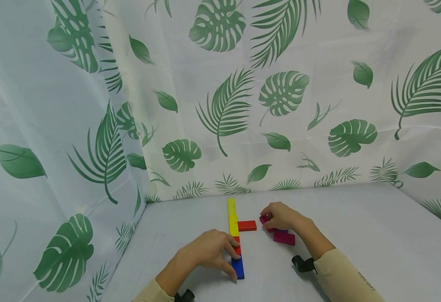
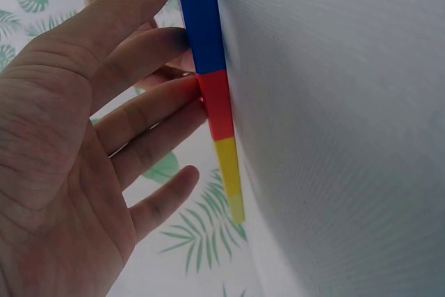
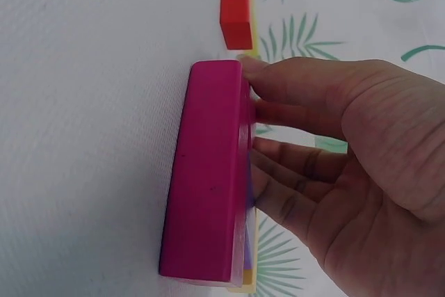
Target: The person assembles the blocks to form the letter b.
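My left hand [image 1: 212,250] rests its fingertips on a row of flat blocks. The thumb touches the blue block [image 1: 238,270] by its near end, and other fingers touch the red block [image 2: 220,106] beyond it. Farther along the row are yellow blocks [image 1: 232,214]. My right hand [image 1: 282,216] pinches a magenta block [image 1: 267,226] between thumb and fingers, right of the row. A second magenta block [image 3: 201,172] lies nearer the wrist, with a bluish-purple block [image 1: 282,230] partly hidden behind it.
Another red block [image 1: 247,225] sticks out sideways from the row's right side, between the yellow blocks and my right hand. The white table [image 1: 356,230] meets a leaf-patterned curtain [image 1: 299,159] at the back and left.
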Demonstrator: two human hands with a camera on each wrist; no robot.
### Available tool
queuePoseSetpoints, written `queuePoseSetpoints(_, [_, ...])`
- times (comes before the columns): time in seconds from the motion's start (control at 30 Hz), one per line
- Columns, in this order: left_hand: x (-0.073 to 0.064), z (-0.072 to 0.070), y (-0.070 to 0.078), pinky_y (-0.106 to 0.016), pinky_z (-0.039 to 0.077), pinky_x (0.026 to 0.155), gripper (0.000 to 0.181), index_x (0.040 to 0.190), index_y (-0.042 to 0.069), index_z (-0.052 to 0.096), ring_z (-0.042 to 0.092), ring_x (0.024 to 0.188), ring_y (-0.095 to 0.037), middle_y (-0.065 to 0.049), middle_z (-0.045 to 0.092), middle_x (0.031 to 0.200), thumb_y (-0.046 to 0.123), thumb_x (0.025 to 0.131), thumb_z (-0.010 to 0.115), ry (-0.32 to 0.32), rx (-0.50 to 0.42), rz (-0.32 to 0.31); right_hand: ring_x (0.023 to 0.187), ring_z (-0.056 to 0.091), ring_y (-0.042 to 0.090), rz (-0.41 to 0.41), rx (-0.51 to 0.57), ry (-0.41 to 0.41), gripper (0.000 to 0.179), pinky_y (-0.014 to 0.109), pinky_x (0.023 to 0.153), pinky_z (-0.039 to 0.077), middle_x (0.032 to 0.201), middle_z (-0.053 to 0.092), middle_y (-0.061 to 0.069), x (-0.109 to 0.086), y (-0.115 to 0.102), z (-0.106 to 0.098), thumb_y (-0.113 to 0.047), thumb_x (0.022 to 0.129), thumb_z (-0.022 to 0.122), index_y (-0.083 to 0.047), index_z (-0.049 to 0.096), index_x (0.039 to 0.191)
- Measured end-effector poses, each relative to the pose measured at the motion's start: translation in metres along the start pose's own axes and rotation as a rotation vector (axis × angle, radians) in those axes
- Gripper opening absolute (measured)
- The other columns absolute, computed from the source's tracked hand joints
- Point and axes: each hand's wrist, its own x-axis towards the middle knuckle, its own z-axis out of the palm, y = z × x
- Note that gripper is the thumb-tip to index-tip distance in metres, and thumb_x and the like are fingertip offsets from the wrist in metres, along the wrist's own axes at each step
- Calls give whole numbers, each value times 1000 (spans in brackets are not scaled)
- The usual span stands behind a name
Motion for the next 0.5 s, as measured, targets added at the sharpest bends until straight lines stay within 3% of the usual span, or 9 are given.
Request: queuePoseSetpoints(0.5, [2,1,-1,-32,50,106,44,109,43,81,59,122,-1,21,69,130,63,71,87,-7,-12,-14,94,60,19,21,12,-11,43,44,83,62,104,69,3,-2,-2,-1,-16,84,85,-9,74,125])
